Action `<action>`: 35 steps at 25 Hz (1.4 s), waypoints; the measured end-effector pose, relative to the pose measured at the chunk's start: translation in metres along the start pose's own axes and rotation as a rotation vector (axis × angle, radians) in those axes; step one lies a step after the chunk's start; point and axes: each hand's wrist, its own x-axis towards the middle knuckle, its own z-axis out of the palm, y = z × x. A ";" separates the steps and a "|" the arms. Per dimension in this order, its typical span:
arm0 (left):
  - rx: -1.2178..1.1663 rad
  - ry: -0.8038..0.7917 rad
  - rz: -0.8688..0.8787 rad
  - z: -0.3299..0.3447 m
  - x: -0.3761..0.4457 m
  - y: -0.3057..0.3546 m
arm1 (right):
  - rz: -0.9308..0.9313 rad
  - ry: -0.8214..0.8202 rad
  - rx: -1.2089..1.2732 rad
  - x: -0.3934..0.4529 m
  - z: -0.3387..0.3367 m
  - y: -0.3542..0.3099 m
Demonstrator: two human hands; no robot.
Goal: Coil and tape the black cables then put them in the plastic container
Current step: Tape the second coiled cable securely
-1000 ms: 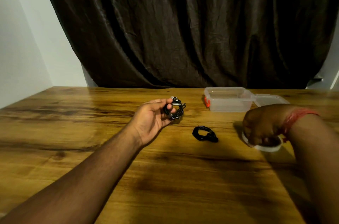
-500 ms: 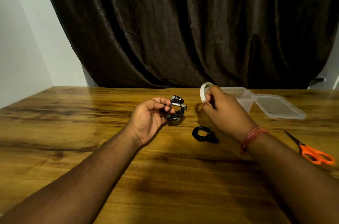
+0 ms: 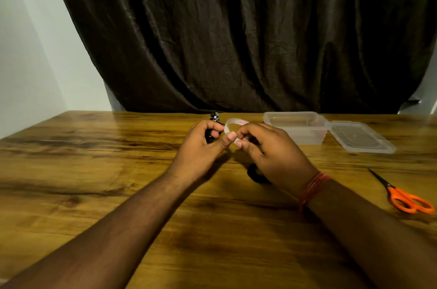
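Observation:
My left hand (image 3: 203, 144) grips a coiled black cable (image 3: 214, 119); only its metal plugs and a bit of the coil show above my fingers. My right hand (image 3: 267, 151) holds a white tape roll (image 3: 233, 123) right beside it, thumb and finger pinching its near rim. My left thumb touches the roll's near rim. A second coiled black cable (image 3: 254, 174) lies on the table, mostly hidden under my right hand. The clear plastic container (image 3: 298, 130) stands open behind my right hand, apart from it.
The container's clear lid (image 3: 359, 138) lies flat to its right. Orange-handled scissors (image 3: 406, 196) lie near the table's right edge. A dark curtain hangs behind the wooden table (image 3: 94, 170); a white wall is on the left.
My right hand lifted the tape roll from the right side of the table and carried it left to meet my left hand. The scissors came into sight. My left hand kept its cable.

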 end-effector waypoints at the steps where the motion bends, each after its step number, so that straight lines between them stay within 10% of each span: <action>1: 0.026 0.008 0.022 -0.001 0.001 0.000 | 0.001 0.000 0.005 0.000 0.000 0.000; 17: 0.401 -0.079 0.409 -0.009 0.000 0.006 | 0.070 -0.016 0.116 0.001 -0.002 0.008; 35: 0.003 -0.305 0.231 -0.015 0.003 0.001 | 0.233 -0.183 0.594 0.002 -0.024 0.031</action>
